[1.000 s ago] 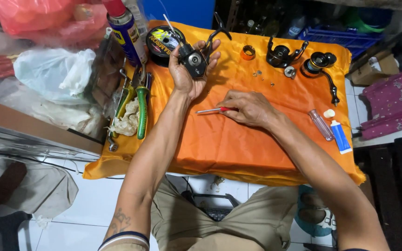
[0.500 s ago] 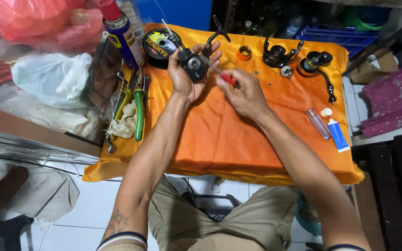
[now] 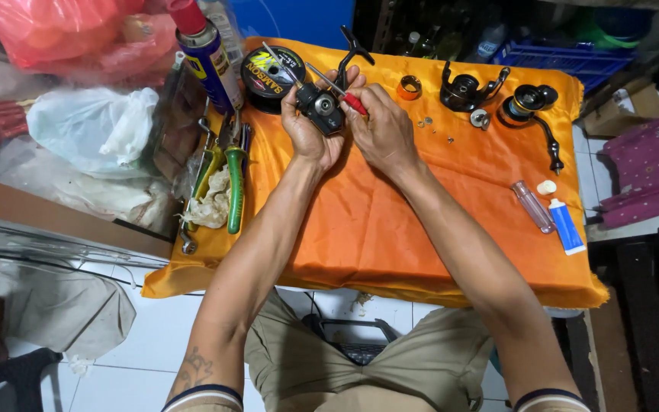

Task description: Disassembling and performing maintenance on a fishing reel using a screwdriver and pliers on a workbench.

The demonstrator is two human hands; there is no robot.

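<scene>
The left hand (image 3: 306,130) is closed around a black fishing reel body (image 3: 320,107), cupping it from below and holding it up above the far edge of the orange cloth (image 3: 390,221). The right hand (image 3: 383,130) pinches a red-handled screwdriver (image 3: 337,90), its tip resting against the top of the reel. A spool of line (image 3: 268,72) lies just behind the reel, and a blue spray can (image 3: 207,57) stands to the left. Green-handled pliers (image 3: 234,183) lie at the cloth's left edge. Other reel parts (image 3: 470,88) sit to the right, well apart from a small blue tube (image 3: 566,226).
</scene>
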